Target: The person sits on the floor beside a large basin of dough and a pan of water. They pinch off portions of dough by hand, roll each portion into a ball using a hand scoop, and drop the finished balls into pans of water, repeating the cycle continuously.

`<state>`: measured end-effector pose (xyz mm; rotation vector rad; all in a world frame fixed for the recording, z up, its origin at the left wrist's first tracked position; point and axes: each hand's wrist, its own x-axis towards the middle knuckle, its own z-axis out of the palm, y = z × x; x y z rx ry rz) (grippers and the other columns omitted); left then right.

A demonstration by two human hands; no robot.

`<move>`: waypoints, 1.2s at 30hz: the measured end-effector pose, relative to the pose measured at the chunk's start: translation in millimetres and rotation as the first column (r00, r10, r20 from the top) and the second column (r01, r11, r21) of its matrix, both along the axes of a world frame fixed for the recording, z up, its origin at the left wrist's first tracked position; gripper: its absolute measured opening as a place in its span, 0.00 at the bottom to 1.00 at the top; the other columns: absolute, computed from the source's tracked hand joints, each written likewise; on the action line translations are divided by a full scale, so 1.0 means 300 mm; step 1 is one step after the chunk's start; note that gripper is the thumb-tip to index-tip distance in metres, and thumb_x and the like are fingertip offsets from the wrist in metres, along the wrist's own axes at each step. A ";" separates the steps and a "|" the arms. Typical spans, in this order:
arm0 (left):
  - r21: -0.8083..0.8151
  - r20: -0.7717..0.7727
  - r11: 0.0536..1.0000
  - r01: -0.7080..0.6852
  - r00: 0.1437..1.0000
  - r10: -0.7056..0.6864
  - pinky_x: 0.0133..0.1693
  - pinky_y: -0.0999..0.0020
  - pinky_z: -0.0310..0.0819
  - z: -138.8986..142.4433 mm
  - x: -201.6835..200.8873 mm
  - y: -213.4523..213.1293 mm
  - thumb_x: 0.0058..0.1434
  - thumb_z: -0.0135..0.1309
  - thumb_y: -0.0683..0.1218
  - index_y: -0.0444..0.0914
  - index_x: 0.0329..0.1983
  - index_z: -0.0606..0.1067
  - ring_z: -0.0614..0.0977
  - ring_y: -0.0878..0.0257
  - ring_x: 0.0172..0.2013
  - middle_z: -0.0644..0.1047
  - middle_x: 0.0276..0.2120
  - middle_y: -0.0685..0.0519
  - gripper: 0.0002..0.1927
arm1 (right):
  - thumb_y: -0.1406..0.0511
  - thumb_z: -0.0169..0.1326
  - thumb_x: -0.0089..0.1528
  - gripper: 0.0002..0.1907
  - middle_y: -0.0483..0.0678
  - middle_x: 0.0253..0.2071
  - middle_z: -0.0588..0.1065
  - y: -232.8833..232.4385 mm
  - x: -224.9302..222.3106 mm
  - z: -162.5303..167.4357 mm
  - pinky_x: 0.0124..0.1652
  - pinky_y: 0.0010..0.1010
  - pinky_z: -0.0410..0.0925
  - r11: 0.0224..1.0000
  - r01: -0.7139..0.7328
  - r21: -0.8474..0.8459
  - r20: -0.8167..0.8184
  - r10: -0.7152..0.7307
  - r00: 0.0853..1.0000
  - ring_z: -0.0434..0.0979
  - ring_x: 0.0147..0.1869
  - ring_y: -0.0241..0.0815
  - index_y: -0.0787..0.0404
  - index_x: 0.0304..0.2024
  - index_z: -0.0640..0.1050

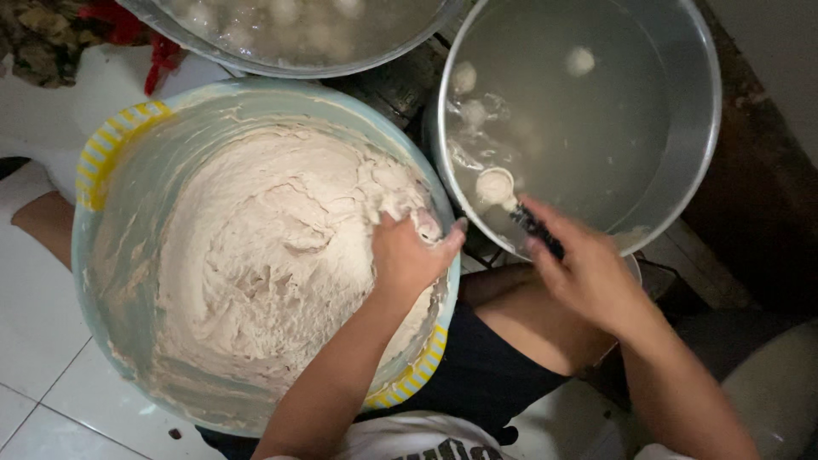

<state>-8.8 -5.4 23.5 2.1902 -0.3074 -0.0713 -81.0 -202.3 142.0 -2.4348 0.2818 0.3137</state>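
A large round basin (pixel 128 247), pale teal with yellow-striped handles, fills the left half of the head view and holds a thick mass of pale beige paste (pixel 264 255). The left hand (pixel 409 255) sits at about 3 o'clock of that basin, just inside the rim, its fingers curled and pressed into the paste so that the fingertips are smeared and partly buried; it is clenched around a lump of the mixture. The wrist and forearm run back toward 6 o'clock across the basin's near edge.

At roughly 2 o'clock from the left hand, a metal pot (pixel 690 162) of cloudy water stands just beside the basin, their rims nearly touching. The right hand (pixel 588 273) hovers over the pot's near rim at about 6 o'clock, closed around the dark handle of a spoon (pixel 498 187). The spoon's bowl points toward 10 o'clock from the hand and carries a round ball of paste, resting at the water's surface close to the pot's left wall. The two hands are near each other, the spoon bowl lying between them and slightly farther away.

Several pale balls (pixel 579 60) float in the water, toward 12 o'clock of the pot. Another metal bowl (pixel 298 34) with many such balls sits at the top edge, at 12 o'clock from the basin.
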 end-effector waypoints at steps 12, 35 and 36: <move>-0.341 -0.099 0.940 -0.031 0.995 -0.003 0.29 0.56 0.76 -0.082 -0.057 -0.008 0.52 0.68 0.48 0.37 0.30 0.73 0.83 0.44 0.26 0.78 0.22 0.44 0.15 | 0.63 0.54 0.63 0.26 0.54 0.44 0.82 0.067 -0.049 0.017 0.35 0.31 0.74 0.995 0.034 0.096 -0.136 -0.020 0.991 0.83 0.35 0.45 0.54 0.65 0.73; 0.504 -0.440 0.452 0.736 0.670 -0.598 0.39 0.50 0.74 -0.079 -0.234 0.479 0.58 0.38 0.81 0.30 0.61 0.70 0.81 0.48 0.24 0.79 0.31 0.35 0.53 | 0.70 0.55 0.62 0.26 0.62 0.52 0.77 -0.099 0.166 -0.171 0.51 0.43 0.69 0.997 0.016 -0.080 0.104 -0.007 0.995 0.78 0.52 0.60 0.62 0.64 0.73; 0.478 -0.487 0.437 0.762 0.644 -0.591 0.37 0.51 0.73 -0.087 -0.237 0.475 0.59 0.37 0.80 0.31 0.61 0.71 0.81 0.48 0.26 0.79 0.28 0.38 0.52 | 0.71 0.56 0.60 0.28 0.65 0.55 0.75 -0.103 0.178 -0.173 0.53 0.45 0.68 0.988 -0.014 -0.155 0.189 0.043 0.981 0.76 0.55 0.66 0.64 0.64 0.73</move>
